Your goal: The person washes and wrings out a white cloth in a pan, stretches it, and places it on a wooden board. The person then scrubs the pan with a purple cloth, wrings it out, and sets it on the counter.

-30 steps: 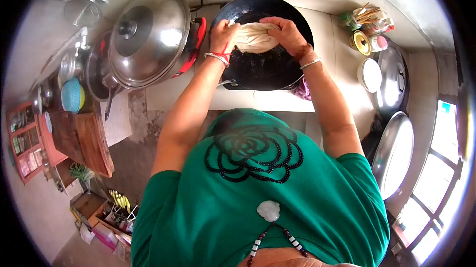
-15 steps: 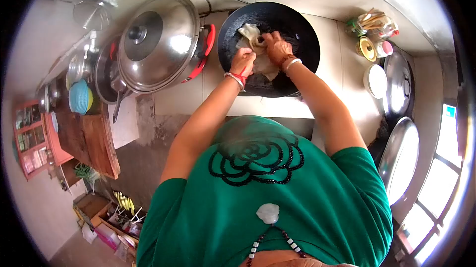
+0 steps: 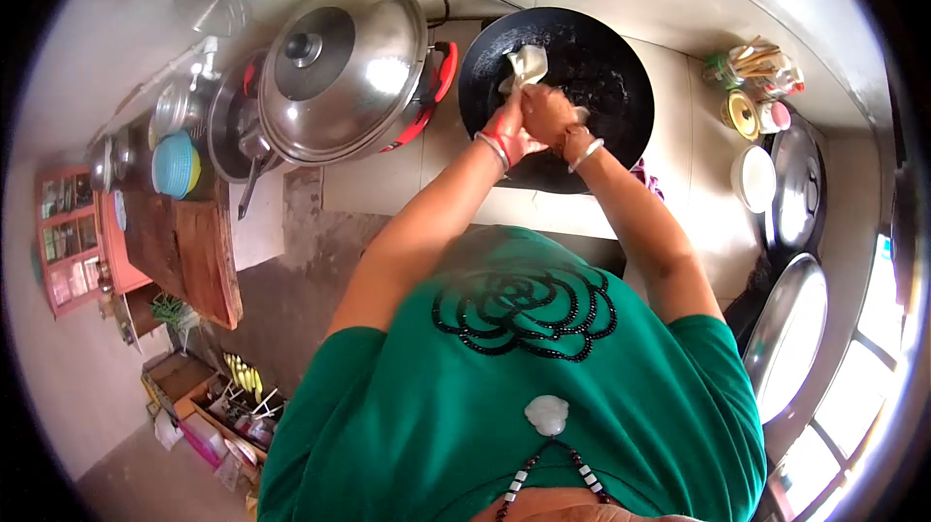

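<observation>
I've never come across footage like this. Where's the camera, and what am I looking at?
No robot here: these are a person's bare left hand and right hand, filmed by one head-worn camera looking forward and down. The overlapping hands hold a pale, crumpled, cloth-like piece at a round black wok, though each one's exact grip is hidden. On the light tiled counter, a large shiny steel lid tops a red-handled pot left of the wok; a round white bowl sits right.

A: what's diff vs 1 sec ago?
B: cream cloth was stretched btwn L hand n R hand over the wok, now it's bunched n mostly hidden. Hands went from apart to touching, fyi.
</observation>
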Tool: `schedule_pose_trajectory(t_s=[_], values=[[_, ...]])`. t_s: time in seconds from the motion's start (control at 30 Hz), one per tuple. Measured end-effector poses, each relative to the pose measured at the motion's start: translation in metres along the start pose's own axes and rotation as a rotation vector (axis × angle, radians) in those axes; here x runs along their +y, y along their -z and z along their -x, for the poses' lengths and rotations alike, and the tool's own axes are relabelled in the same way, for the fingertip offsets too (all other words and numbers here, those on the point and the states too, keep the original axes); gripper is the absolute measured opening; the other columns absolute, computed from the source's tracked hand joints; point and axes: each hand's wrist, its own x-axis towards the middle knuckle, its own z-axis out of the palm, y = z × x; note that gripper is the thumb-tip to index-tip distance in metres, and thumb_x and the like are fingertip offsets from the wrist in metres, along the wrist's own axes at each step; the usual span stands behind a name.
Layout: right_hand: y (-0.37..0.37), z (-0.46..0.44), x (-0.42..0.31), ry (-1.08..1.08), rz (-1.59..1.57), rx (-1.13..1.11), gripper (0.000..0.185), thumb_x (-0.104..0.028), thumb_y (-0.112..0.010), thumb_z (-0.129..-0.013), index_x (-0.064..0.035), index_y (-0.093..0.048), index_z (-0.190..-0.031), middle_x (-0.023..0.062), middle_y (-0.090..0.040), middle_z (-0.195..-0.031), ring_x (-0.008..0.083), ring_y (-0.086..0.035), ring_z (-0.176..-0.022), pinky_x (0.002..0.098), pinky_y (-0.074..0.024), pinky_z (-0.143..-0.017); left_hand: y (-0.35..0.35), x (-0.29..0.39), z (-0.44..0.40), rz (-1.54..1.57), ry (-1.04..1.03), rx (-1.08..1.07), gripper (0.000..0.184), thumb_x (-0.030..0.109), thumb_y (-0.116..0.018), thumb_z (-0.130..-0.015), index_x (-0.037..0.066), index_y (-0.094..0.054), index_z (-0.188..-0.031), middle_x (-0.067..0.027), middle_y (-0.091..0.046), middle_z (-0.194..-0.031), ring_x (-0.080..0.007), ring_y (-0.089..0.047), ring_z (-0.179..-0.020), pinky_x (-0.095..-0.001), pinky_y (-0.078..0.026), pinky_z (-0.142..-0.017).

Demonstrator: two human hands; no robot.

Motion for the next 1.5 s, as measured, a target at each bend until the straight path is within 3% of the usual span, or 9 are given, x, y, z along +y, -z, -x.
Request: schedule_pose_trajectory(t_s=[0.3,0.4,0.5,0.53,0.73,0.87,0.93,1.17,1.5], values=[[0.031,0.048,-0.075,0.035,-0.531,0.303,0.024,-0.028,-0.062,-0.081,-0.0052,-0.064,-0.078,0.0198,-0.060,-0.067,0.0361,-0.061,-0.065,0.0375,-0.0487,-0.059,0.028,0.021,-0.039,0.491,0.105,-0.334,0.038,0.043,-0.041,-0.091,0.014,-0.050,-0.070,-0.0016,-0.055,-0.072,-0.0209,-0.053,-0.066,-0.0372,-0.044,-0.065],[0.023,0.031,-0.055,-0.030,-0.314,0.423,0.029,-0.036,-0.058,-0.082,-0.0087,-0.062,-0.072,0.0178,-0.062,-0.069,0.0373,-0.061,-0.064,0.0441,-0.0497,-0.059,0.029,0.014,-0.048,0.159,-0.102,-0.760,0.036,0.043,-0.039,-0.092,0.013,-0.053,-0.078,-0.0036,-0.060,-0.083,-0.0219,-0.057,-0.073,-0.0365,-0.048,-0.073],[0.021,0.009,-0.028,-0.178,-0.270,0.432,0.038,-0.041,-0.049,-0.087,-0.0072,-0.060,-0.072,0.0192,-0.062,-0.074,0.0395,-0.060,-0.072,0.0458,-0.0494,-0.064,-0.030,0.016,-0.007,0.063,-0.086,0.071,0.027,0.034,-0.041,-0.091,0.012,-0.055,-0.084,-0.0041,-0.062,-0.088,-0.0228,-0.060,-0.082,-0.0385,-0.050,-0.079],[0.026,0.004,-0.022,-0.239,-0.251,0.378,0.039,-0.042,-0.048,-0.087,-0.0072,-0.059,-0.072,0.0191,-0.062,-0.076,0.0396,-0.060,-0.074,0.0460,-0.0493,-0.065,-0.022,0.014,-0.017,0.241,-0.068,-0.159,0.025,0.030,-0.041,-0.090,0.009,-0.055,-0.087,-0.0065,-0.063,-0.090,-0.0238,-0.061,-0.084,-0.0400,-0.049,-0.076],[0.019,-0.015,0.044,-0.427,-0.143,0.248,0.044,-0.042,-0.036,-0.092,-0.0046,-0.059,-0.094,0.0240,-0.062,-0.089,0.0407,-0.059,-0.089,0.0483,-0.0462,-0.078,0.007,0.024,-0.026,-0.656,-0.669,0.418,0.031,0.022,-0.056,-0.082,-0.004,-0.060,-0.099,-0.0146,-0.064,-0.088,-0.0181,-0.061,-0.081,-0.0318,-0.047,-0.071],[-0.023,-0.005,0.073,-0.289,0.064,0.092,0.033,-0.036,-0.040,-0.090,-0.0087,-0.054,-0.103,0.0252,-0.061,-0.097,0.0408,-0.060,-0.090,0.0487,-0.0469,-0.080,0.001,0.033,0.003,-0.570,-0.470,0.635,0.067,0.025,-0.064,-0.076,0.007,-0.034,-0.133,-0.0121,-0.053,-0.114,-0.0217,-0.056,-0.089,-0.0319,-0.048,-0.072],[0.002,0.008,0.051,0.072,-0.014,-0.075,0.026,-0.028,-0.050,-0.085,-0.0103,-0.055,-0.104,0.0170,-0.057,-0.109,0.0342,-0.059,-0.097,0.0449,-0.0474,-0.084,-0.002,0.027,0.008,-0.542,-0.393,0.632,0.060,0.025,-0.062,-0.078,0.014,-0.037,-0.131,-0.0102,-0.050,-0.118,-0.0227,-0.054,-0.092,-0.0347,-0.048,-0.069],[0.006,-0.004,0.042,-0.167,0.178,-0.173,0.020,-0.027,-0.054,-0.080,-0.0126,-0.062,-0.091,0.0134,-0.064,-0.095,0.0332,-0.062,-0.087,0.0429,-0.0509,-0.074,-0.015,0.003,0.021,-0.463,-0.201,0.397,0.026,0.024,-0.052,-0.088,0.019,-0.048,-0.113,-0.0039,-0.049,-0.093,-0.0180,-0.048,-0.079,-0.0430,-0.046,-0.070],[0.020,0.013,-0.019,-0.052,-0.376,0.068,0.018,-0.022,-0.055,-0.077,-0.0041,-0.058,-0.079,0.0209,-0.061,-0.076,0.0395,-0.060,-0.070,0.0440,-0.0480,-0.062,0.011,0.004,-0.006,-0.015,0.007,0.065,0.065,0.058,-0.035,-0.089,0.008,-0.038,-0.130,-0.0189,-0.050,-0.122,-0.0327,-0.050,-0.111,-0.0472,-0.037,-0.098]])
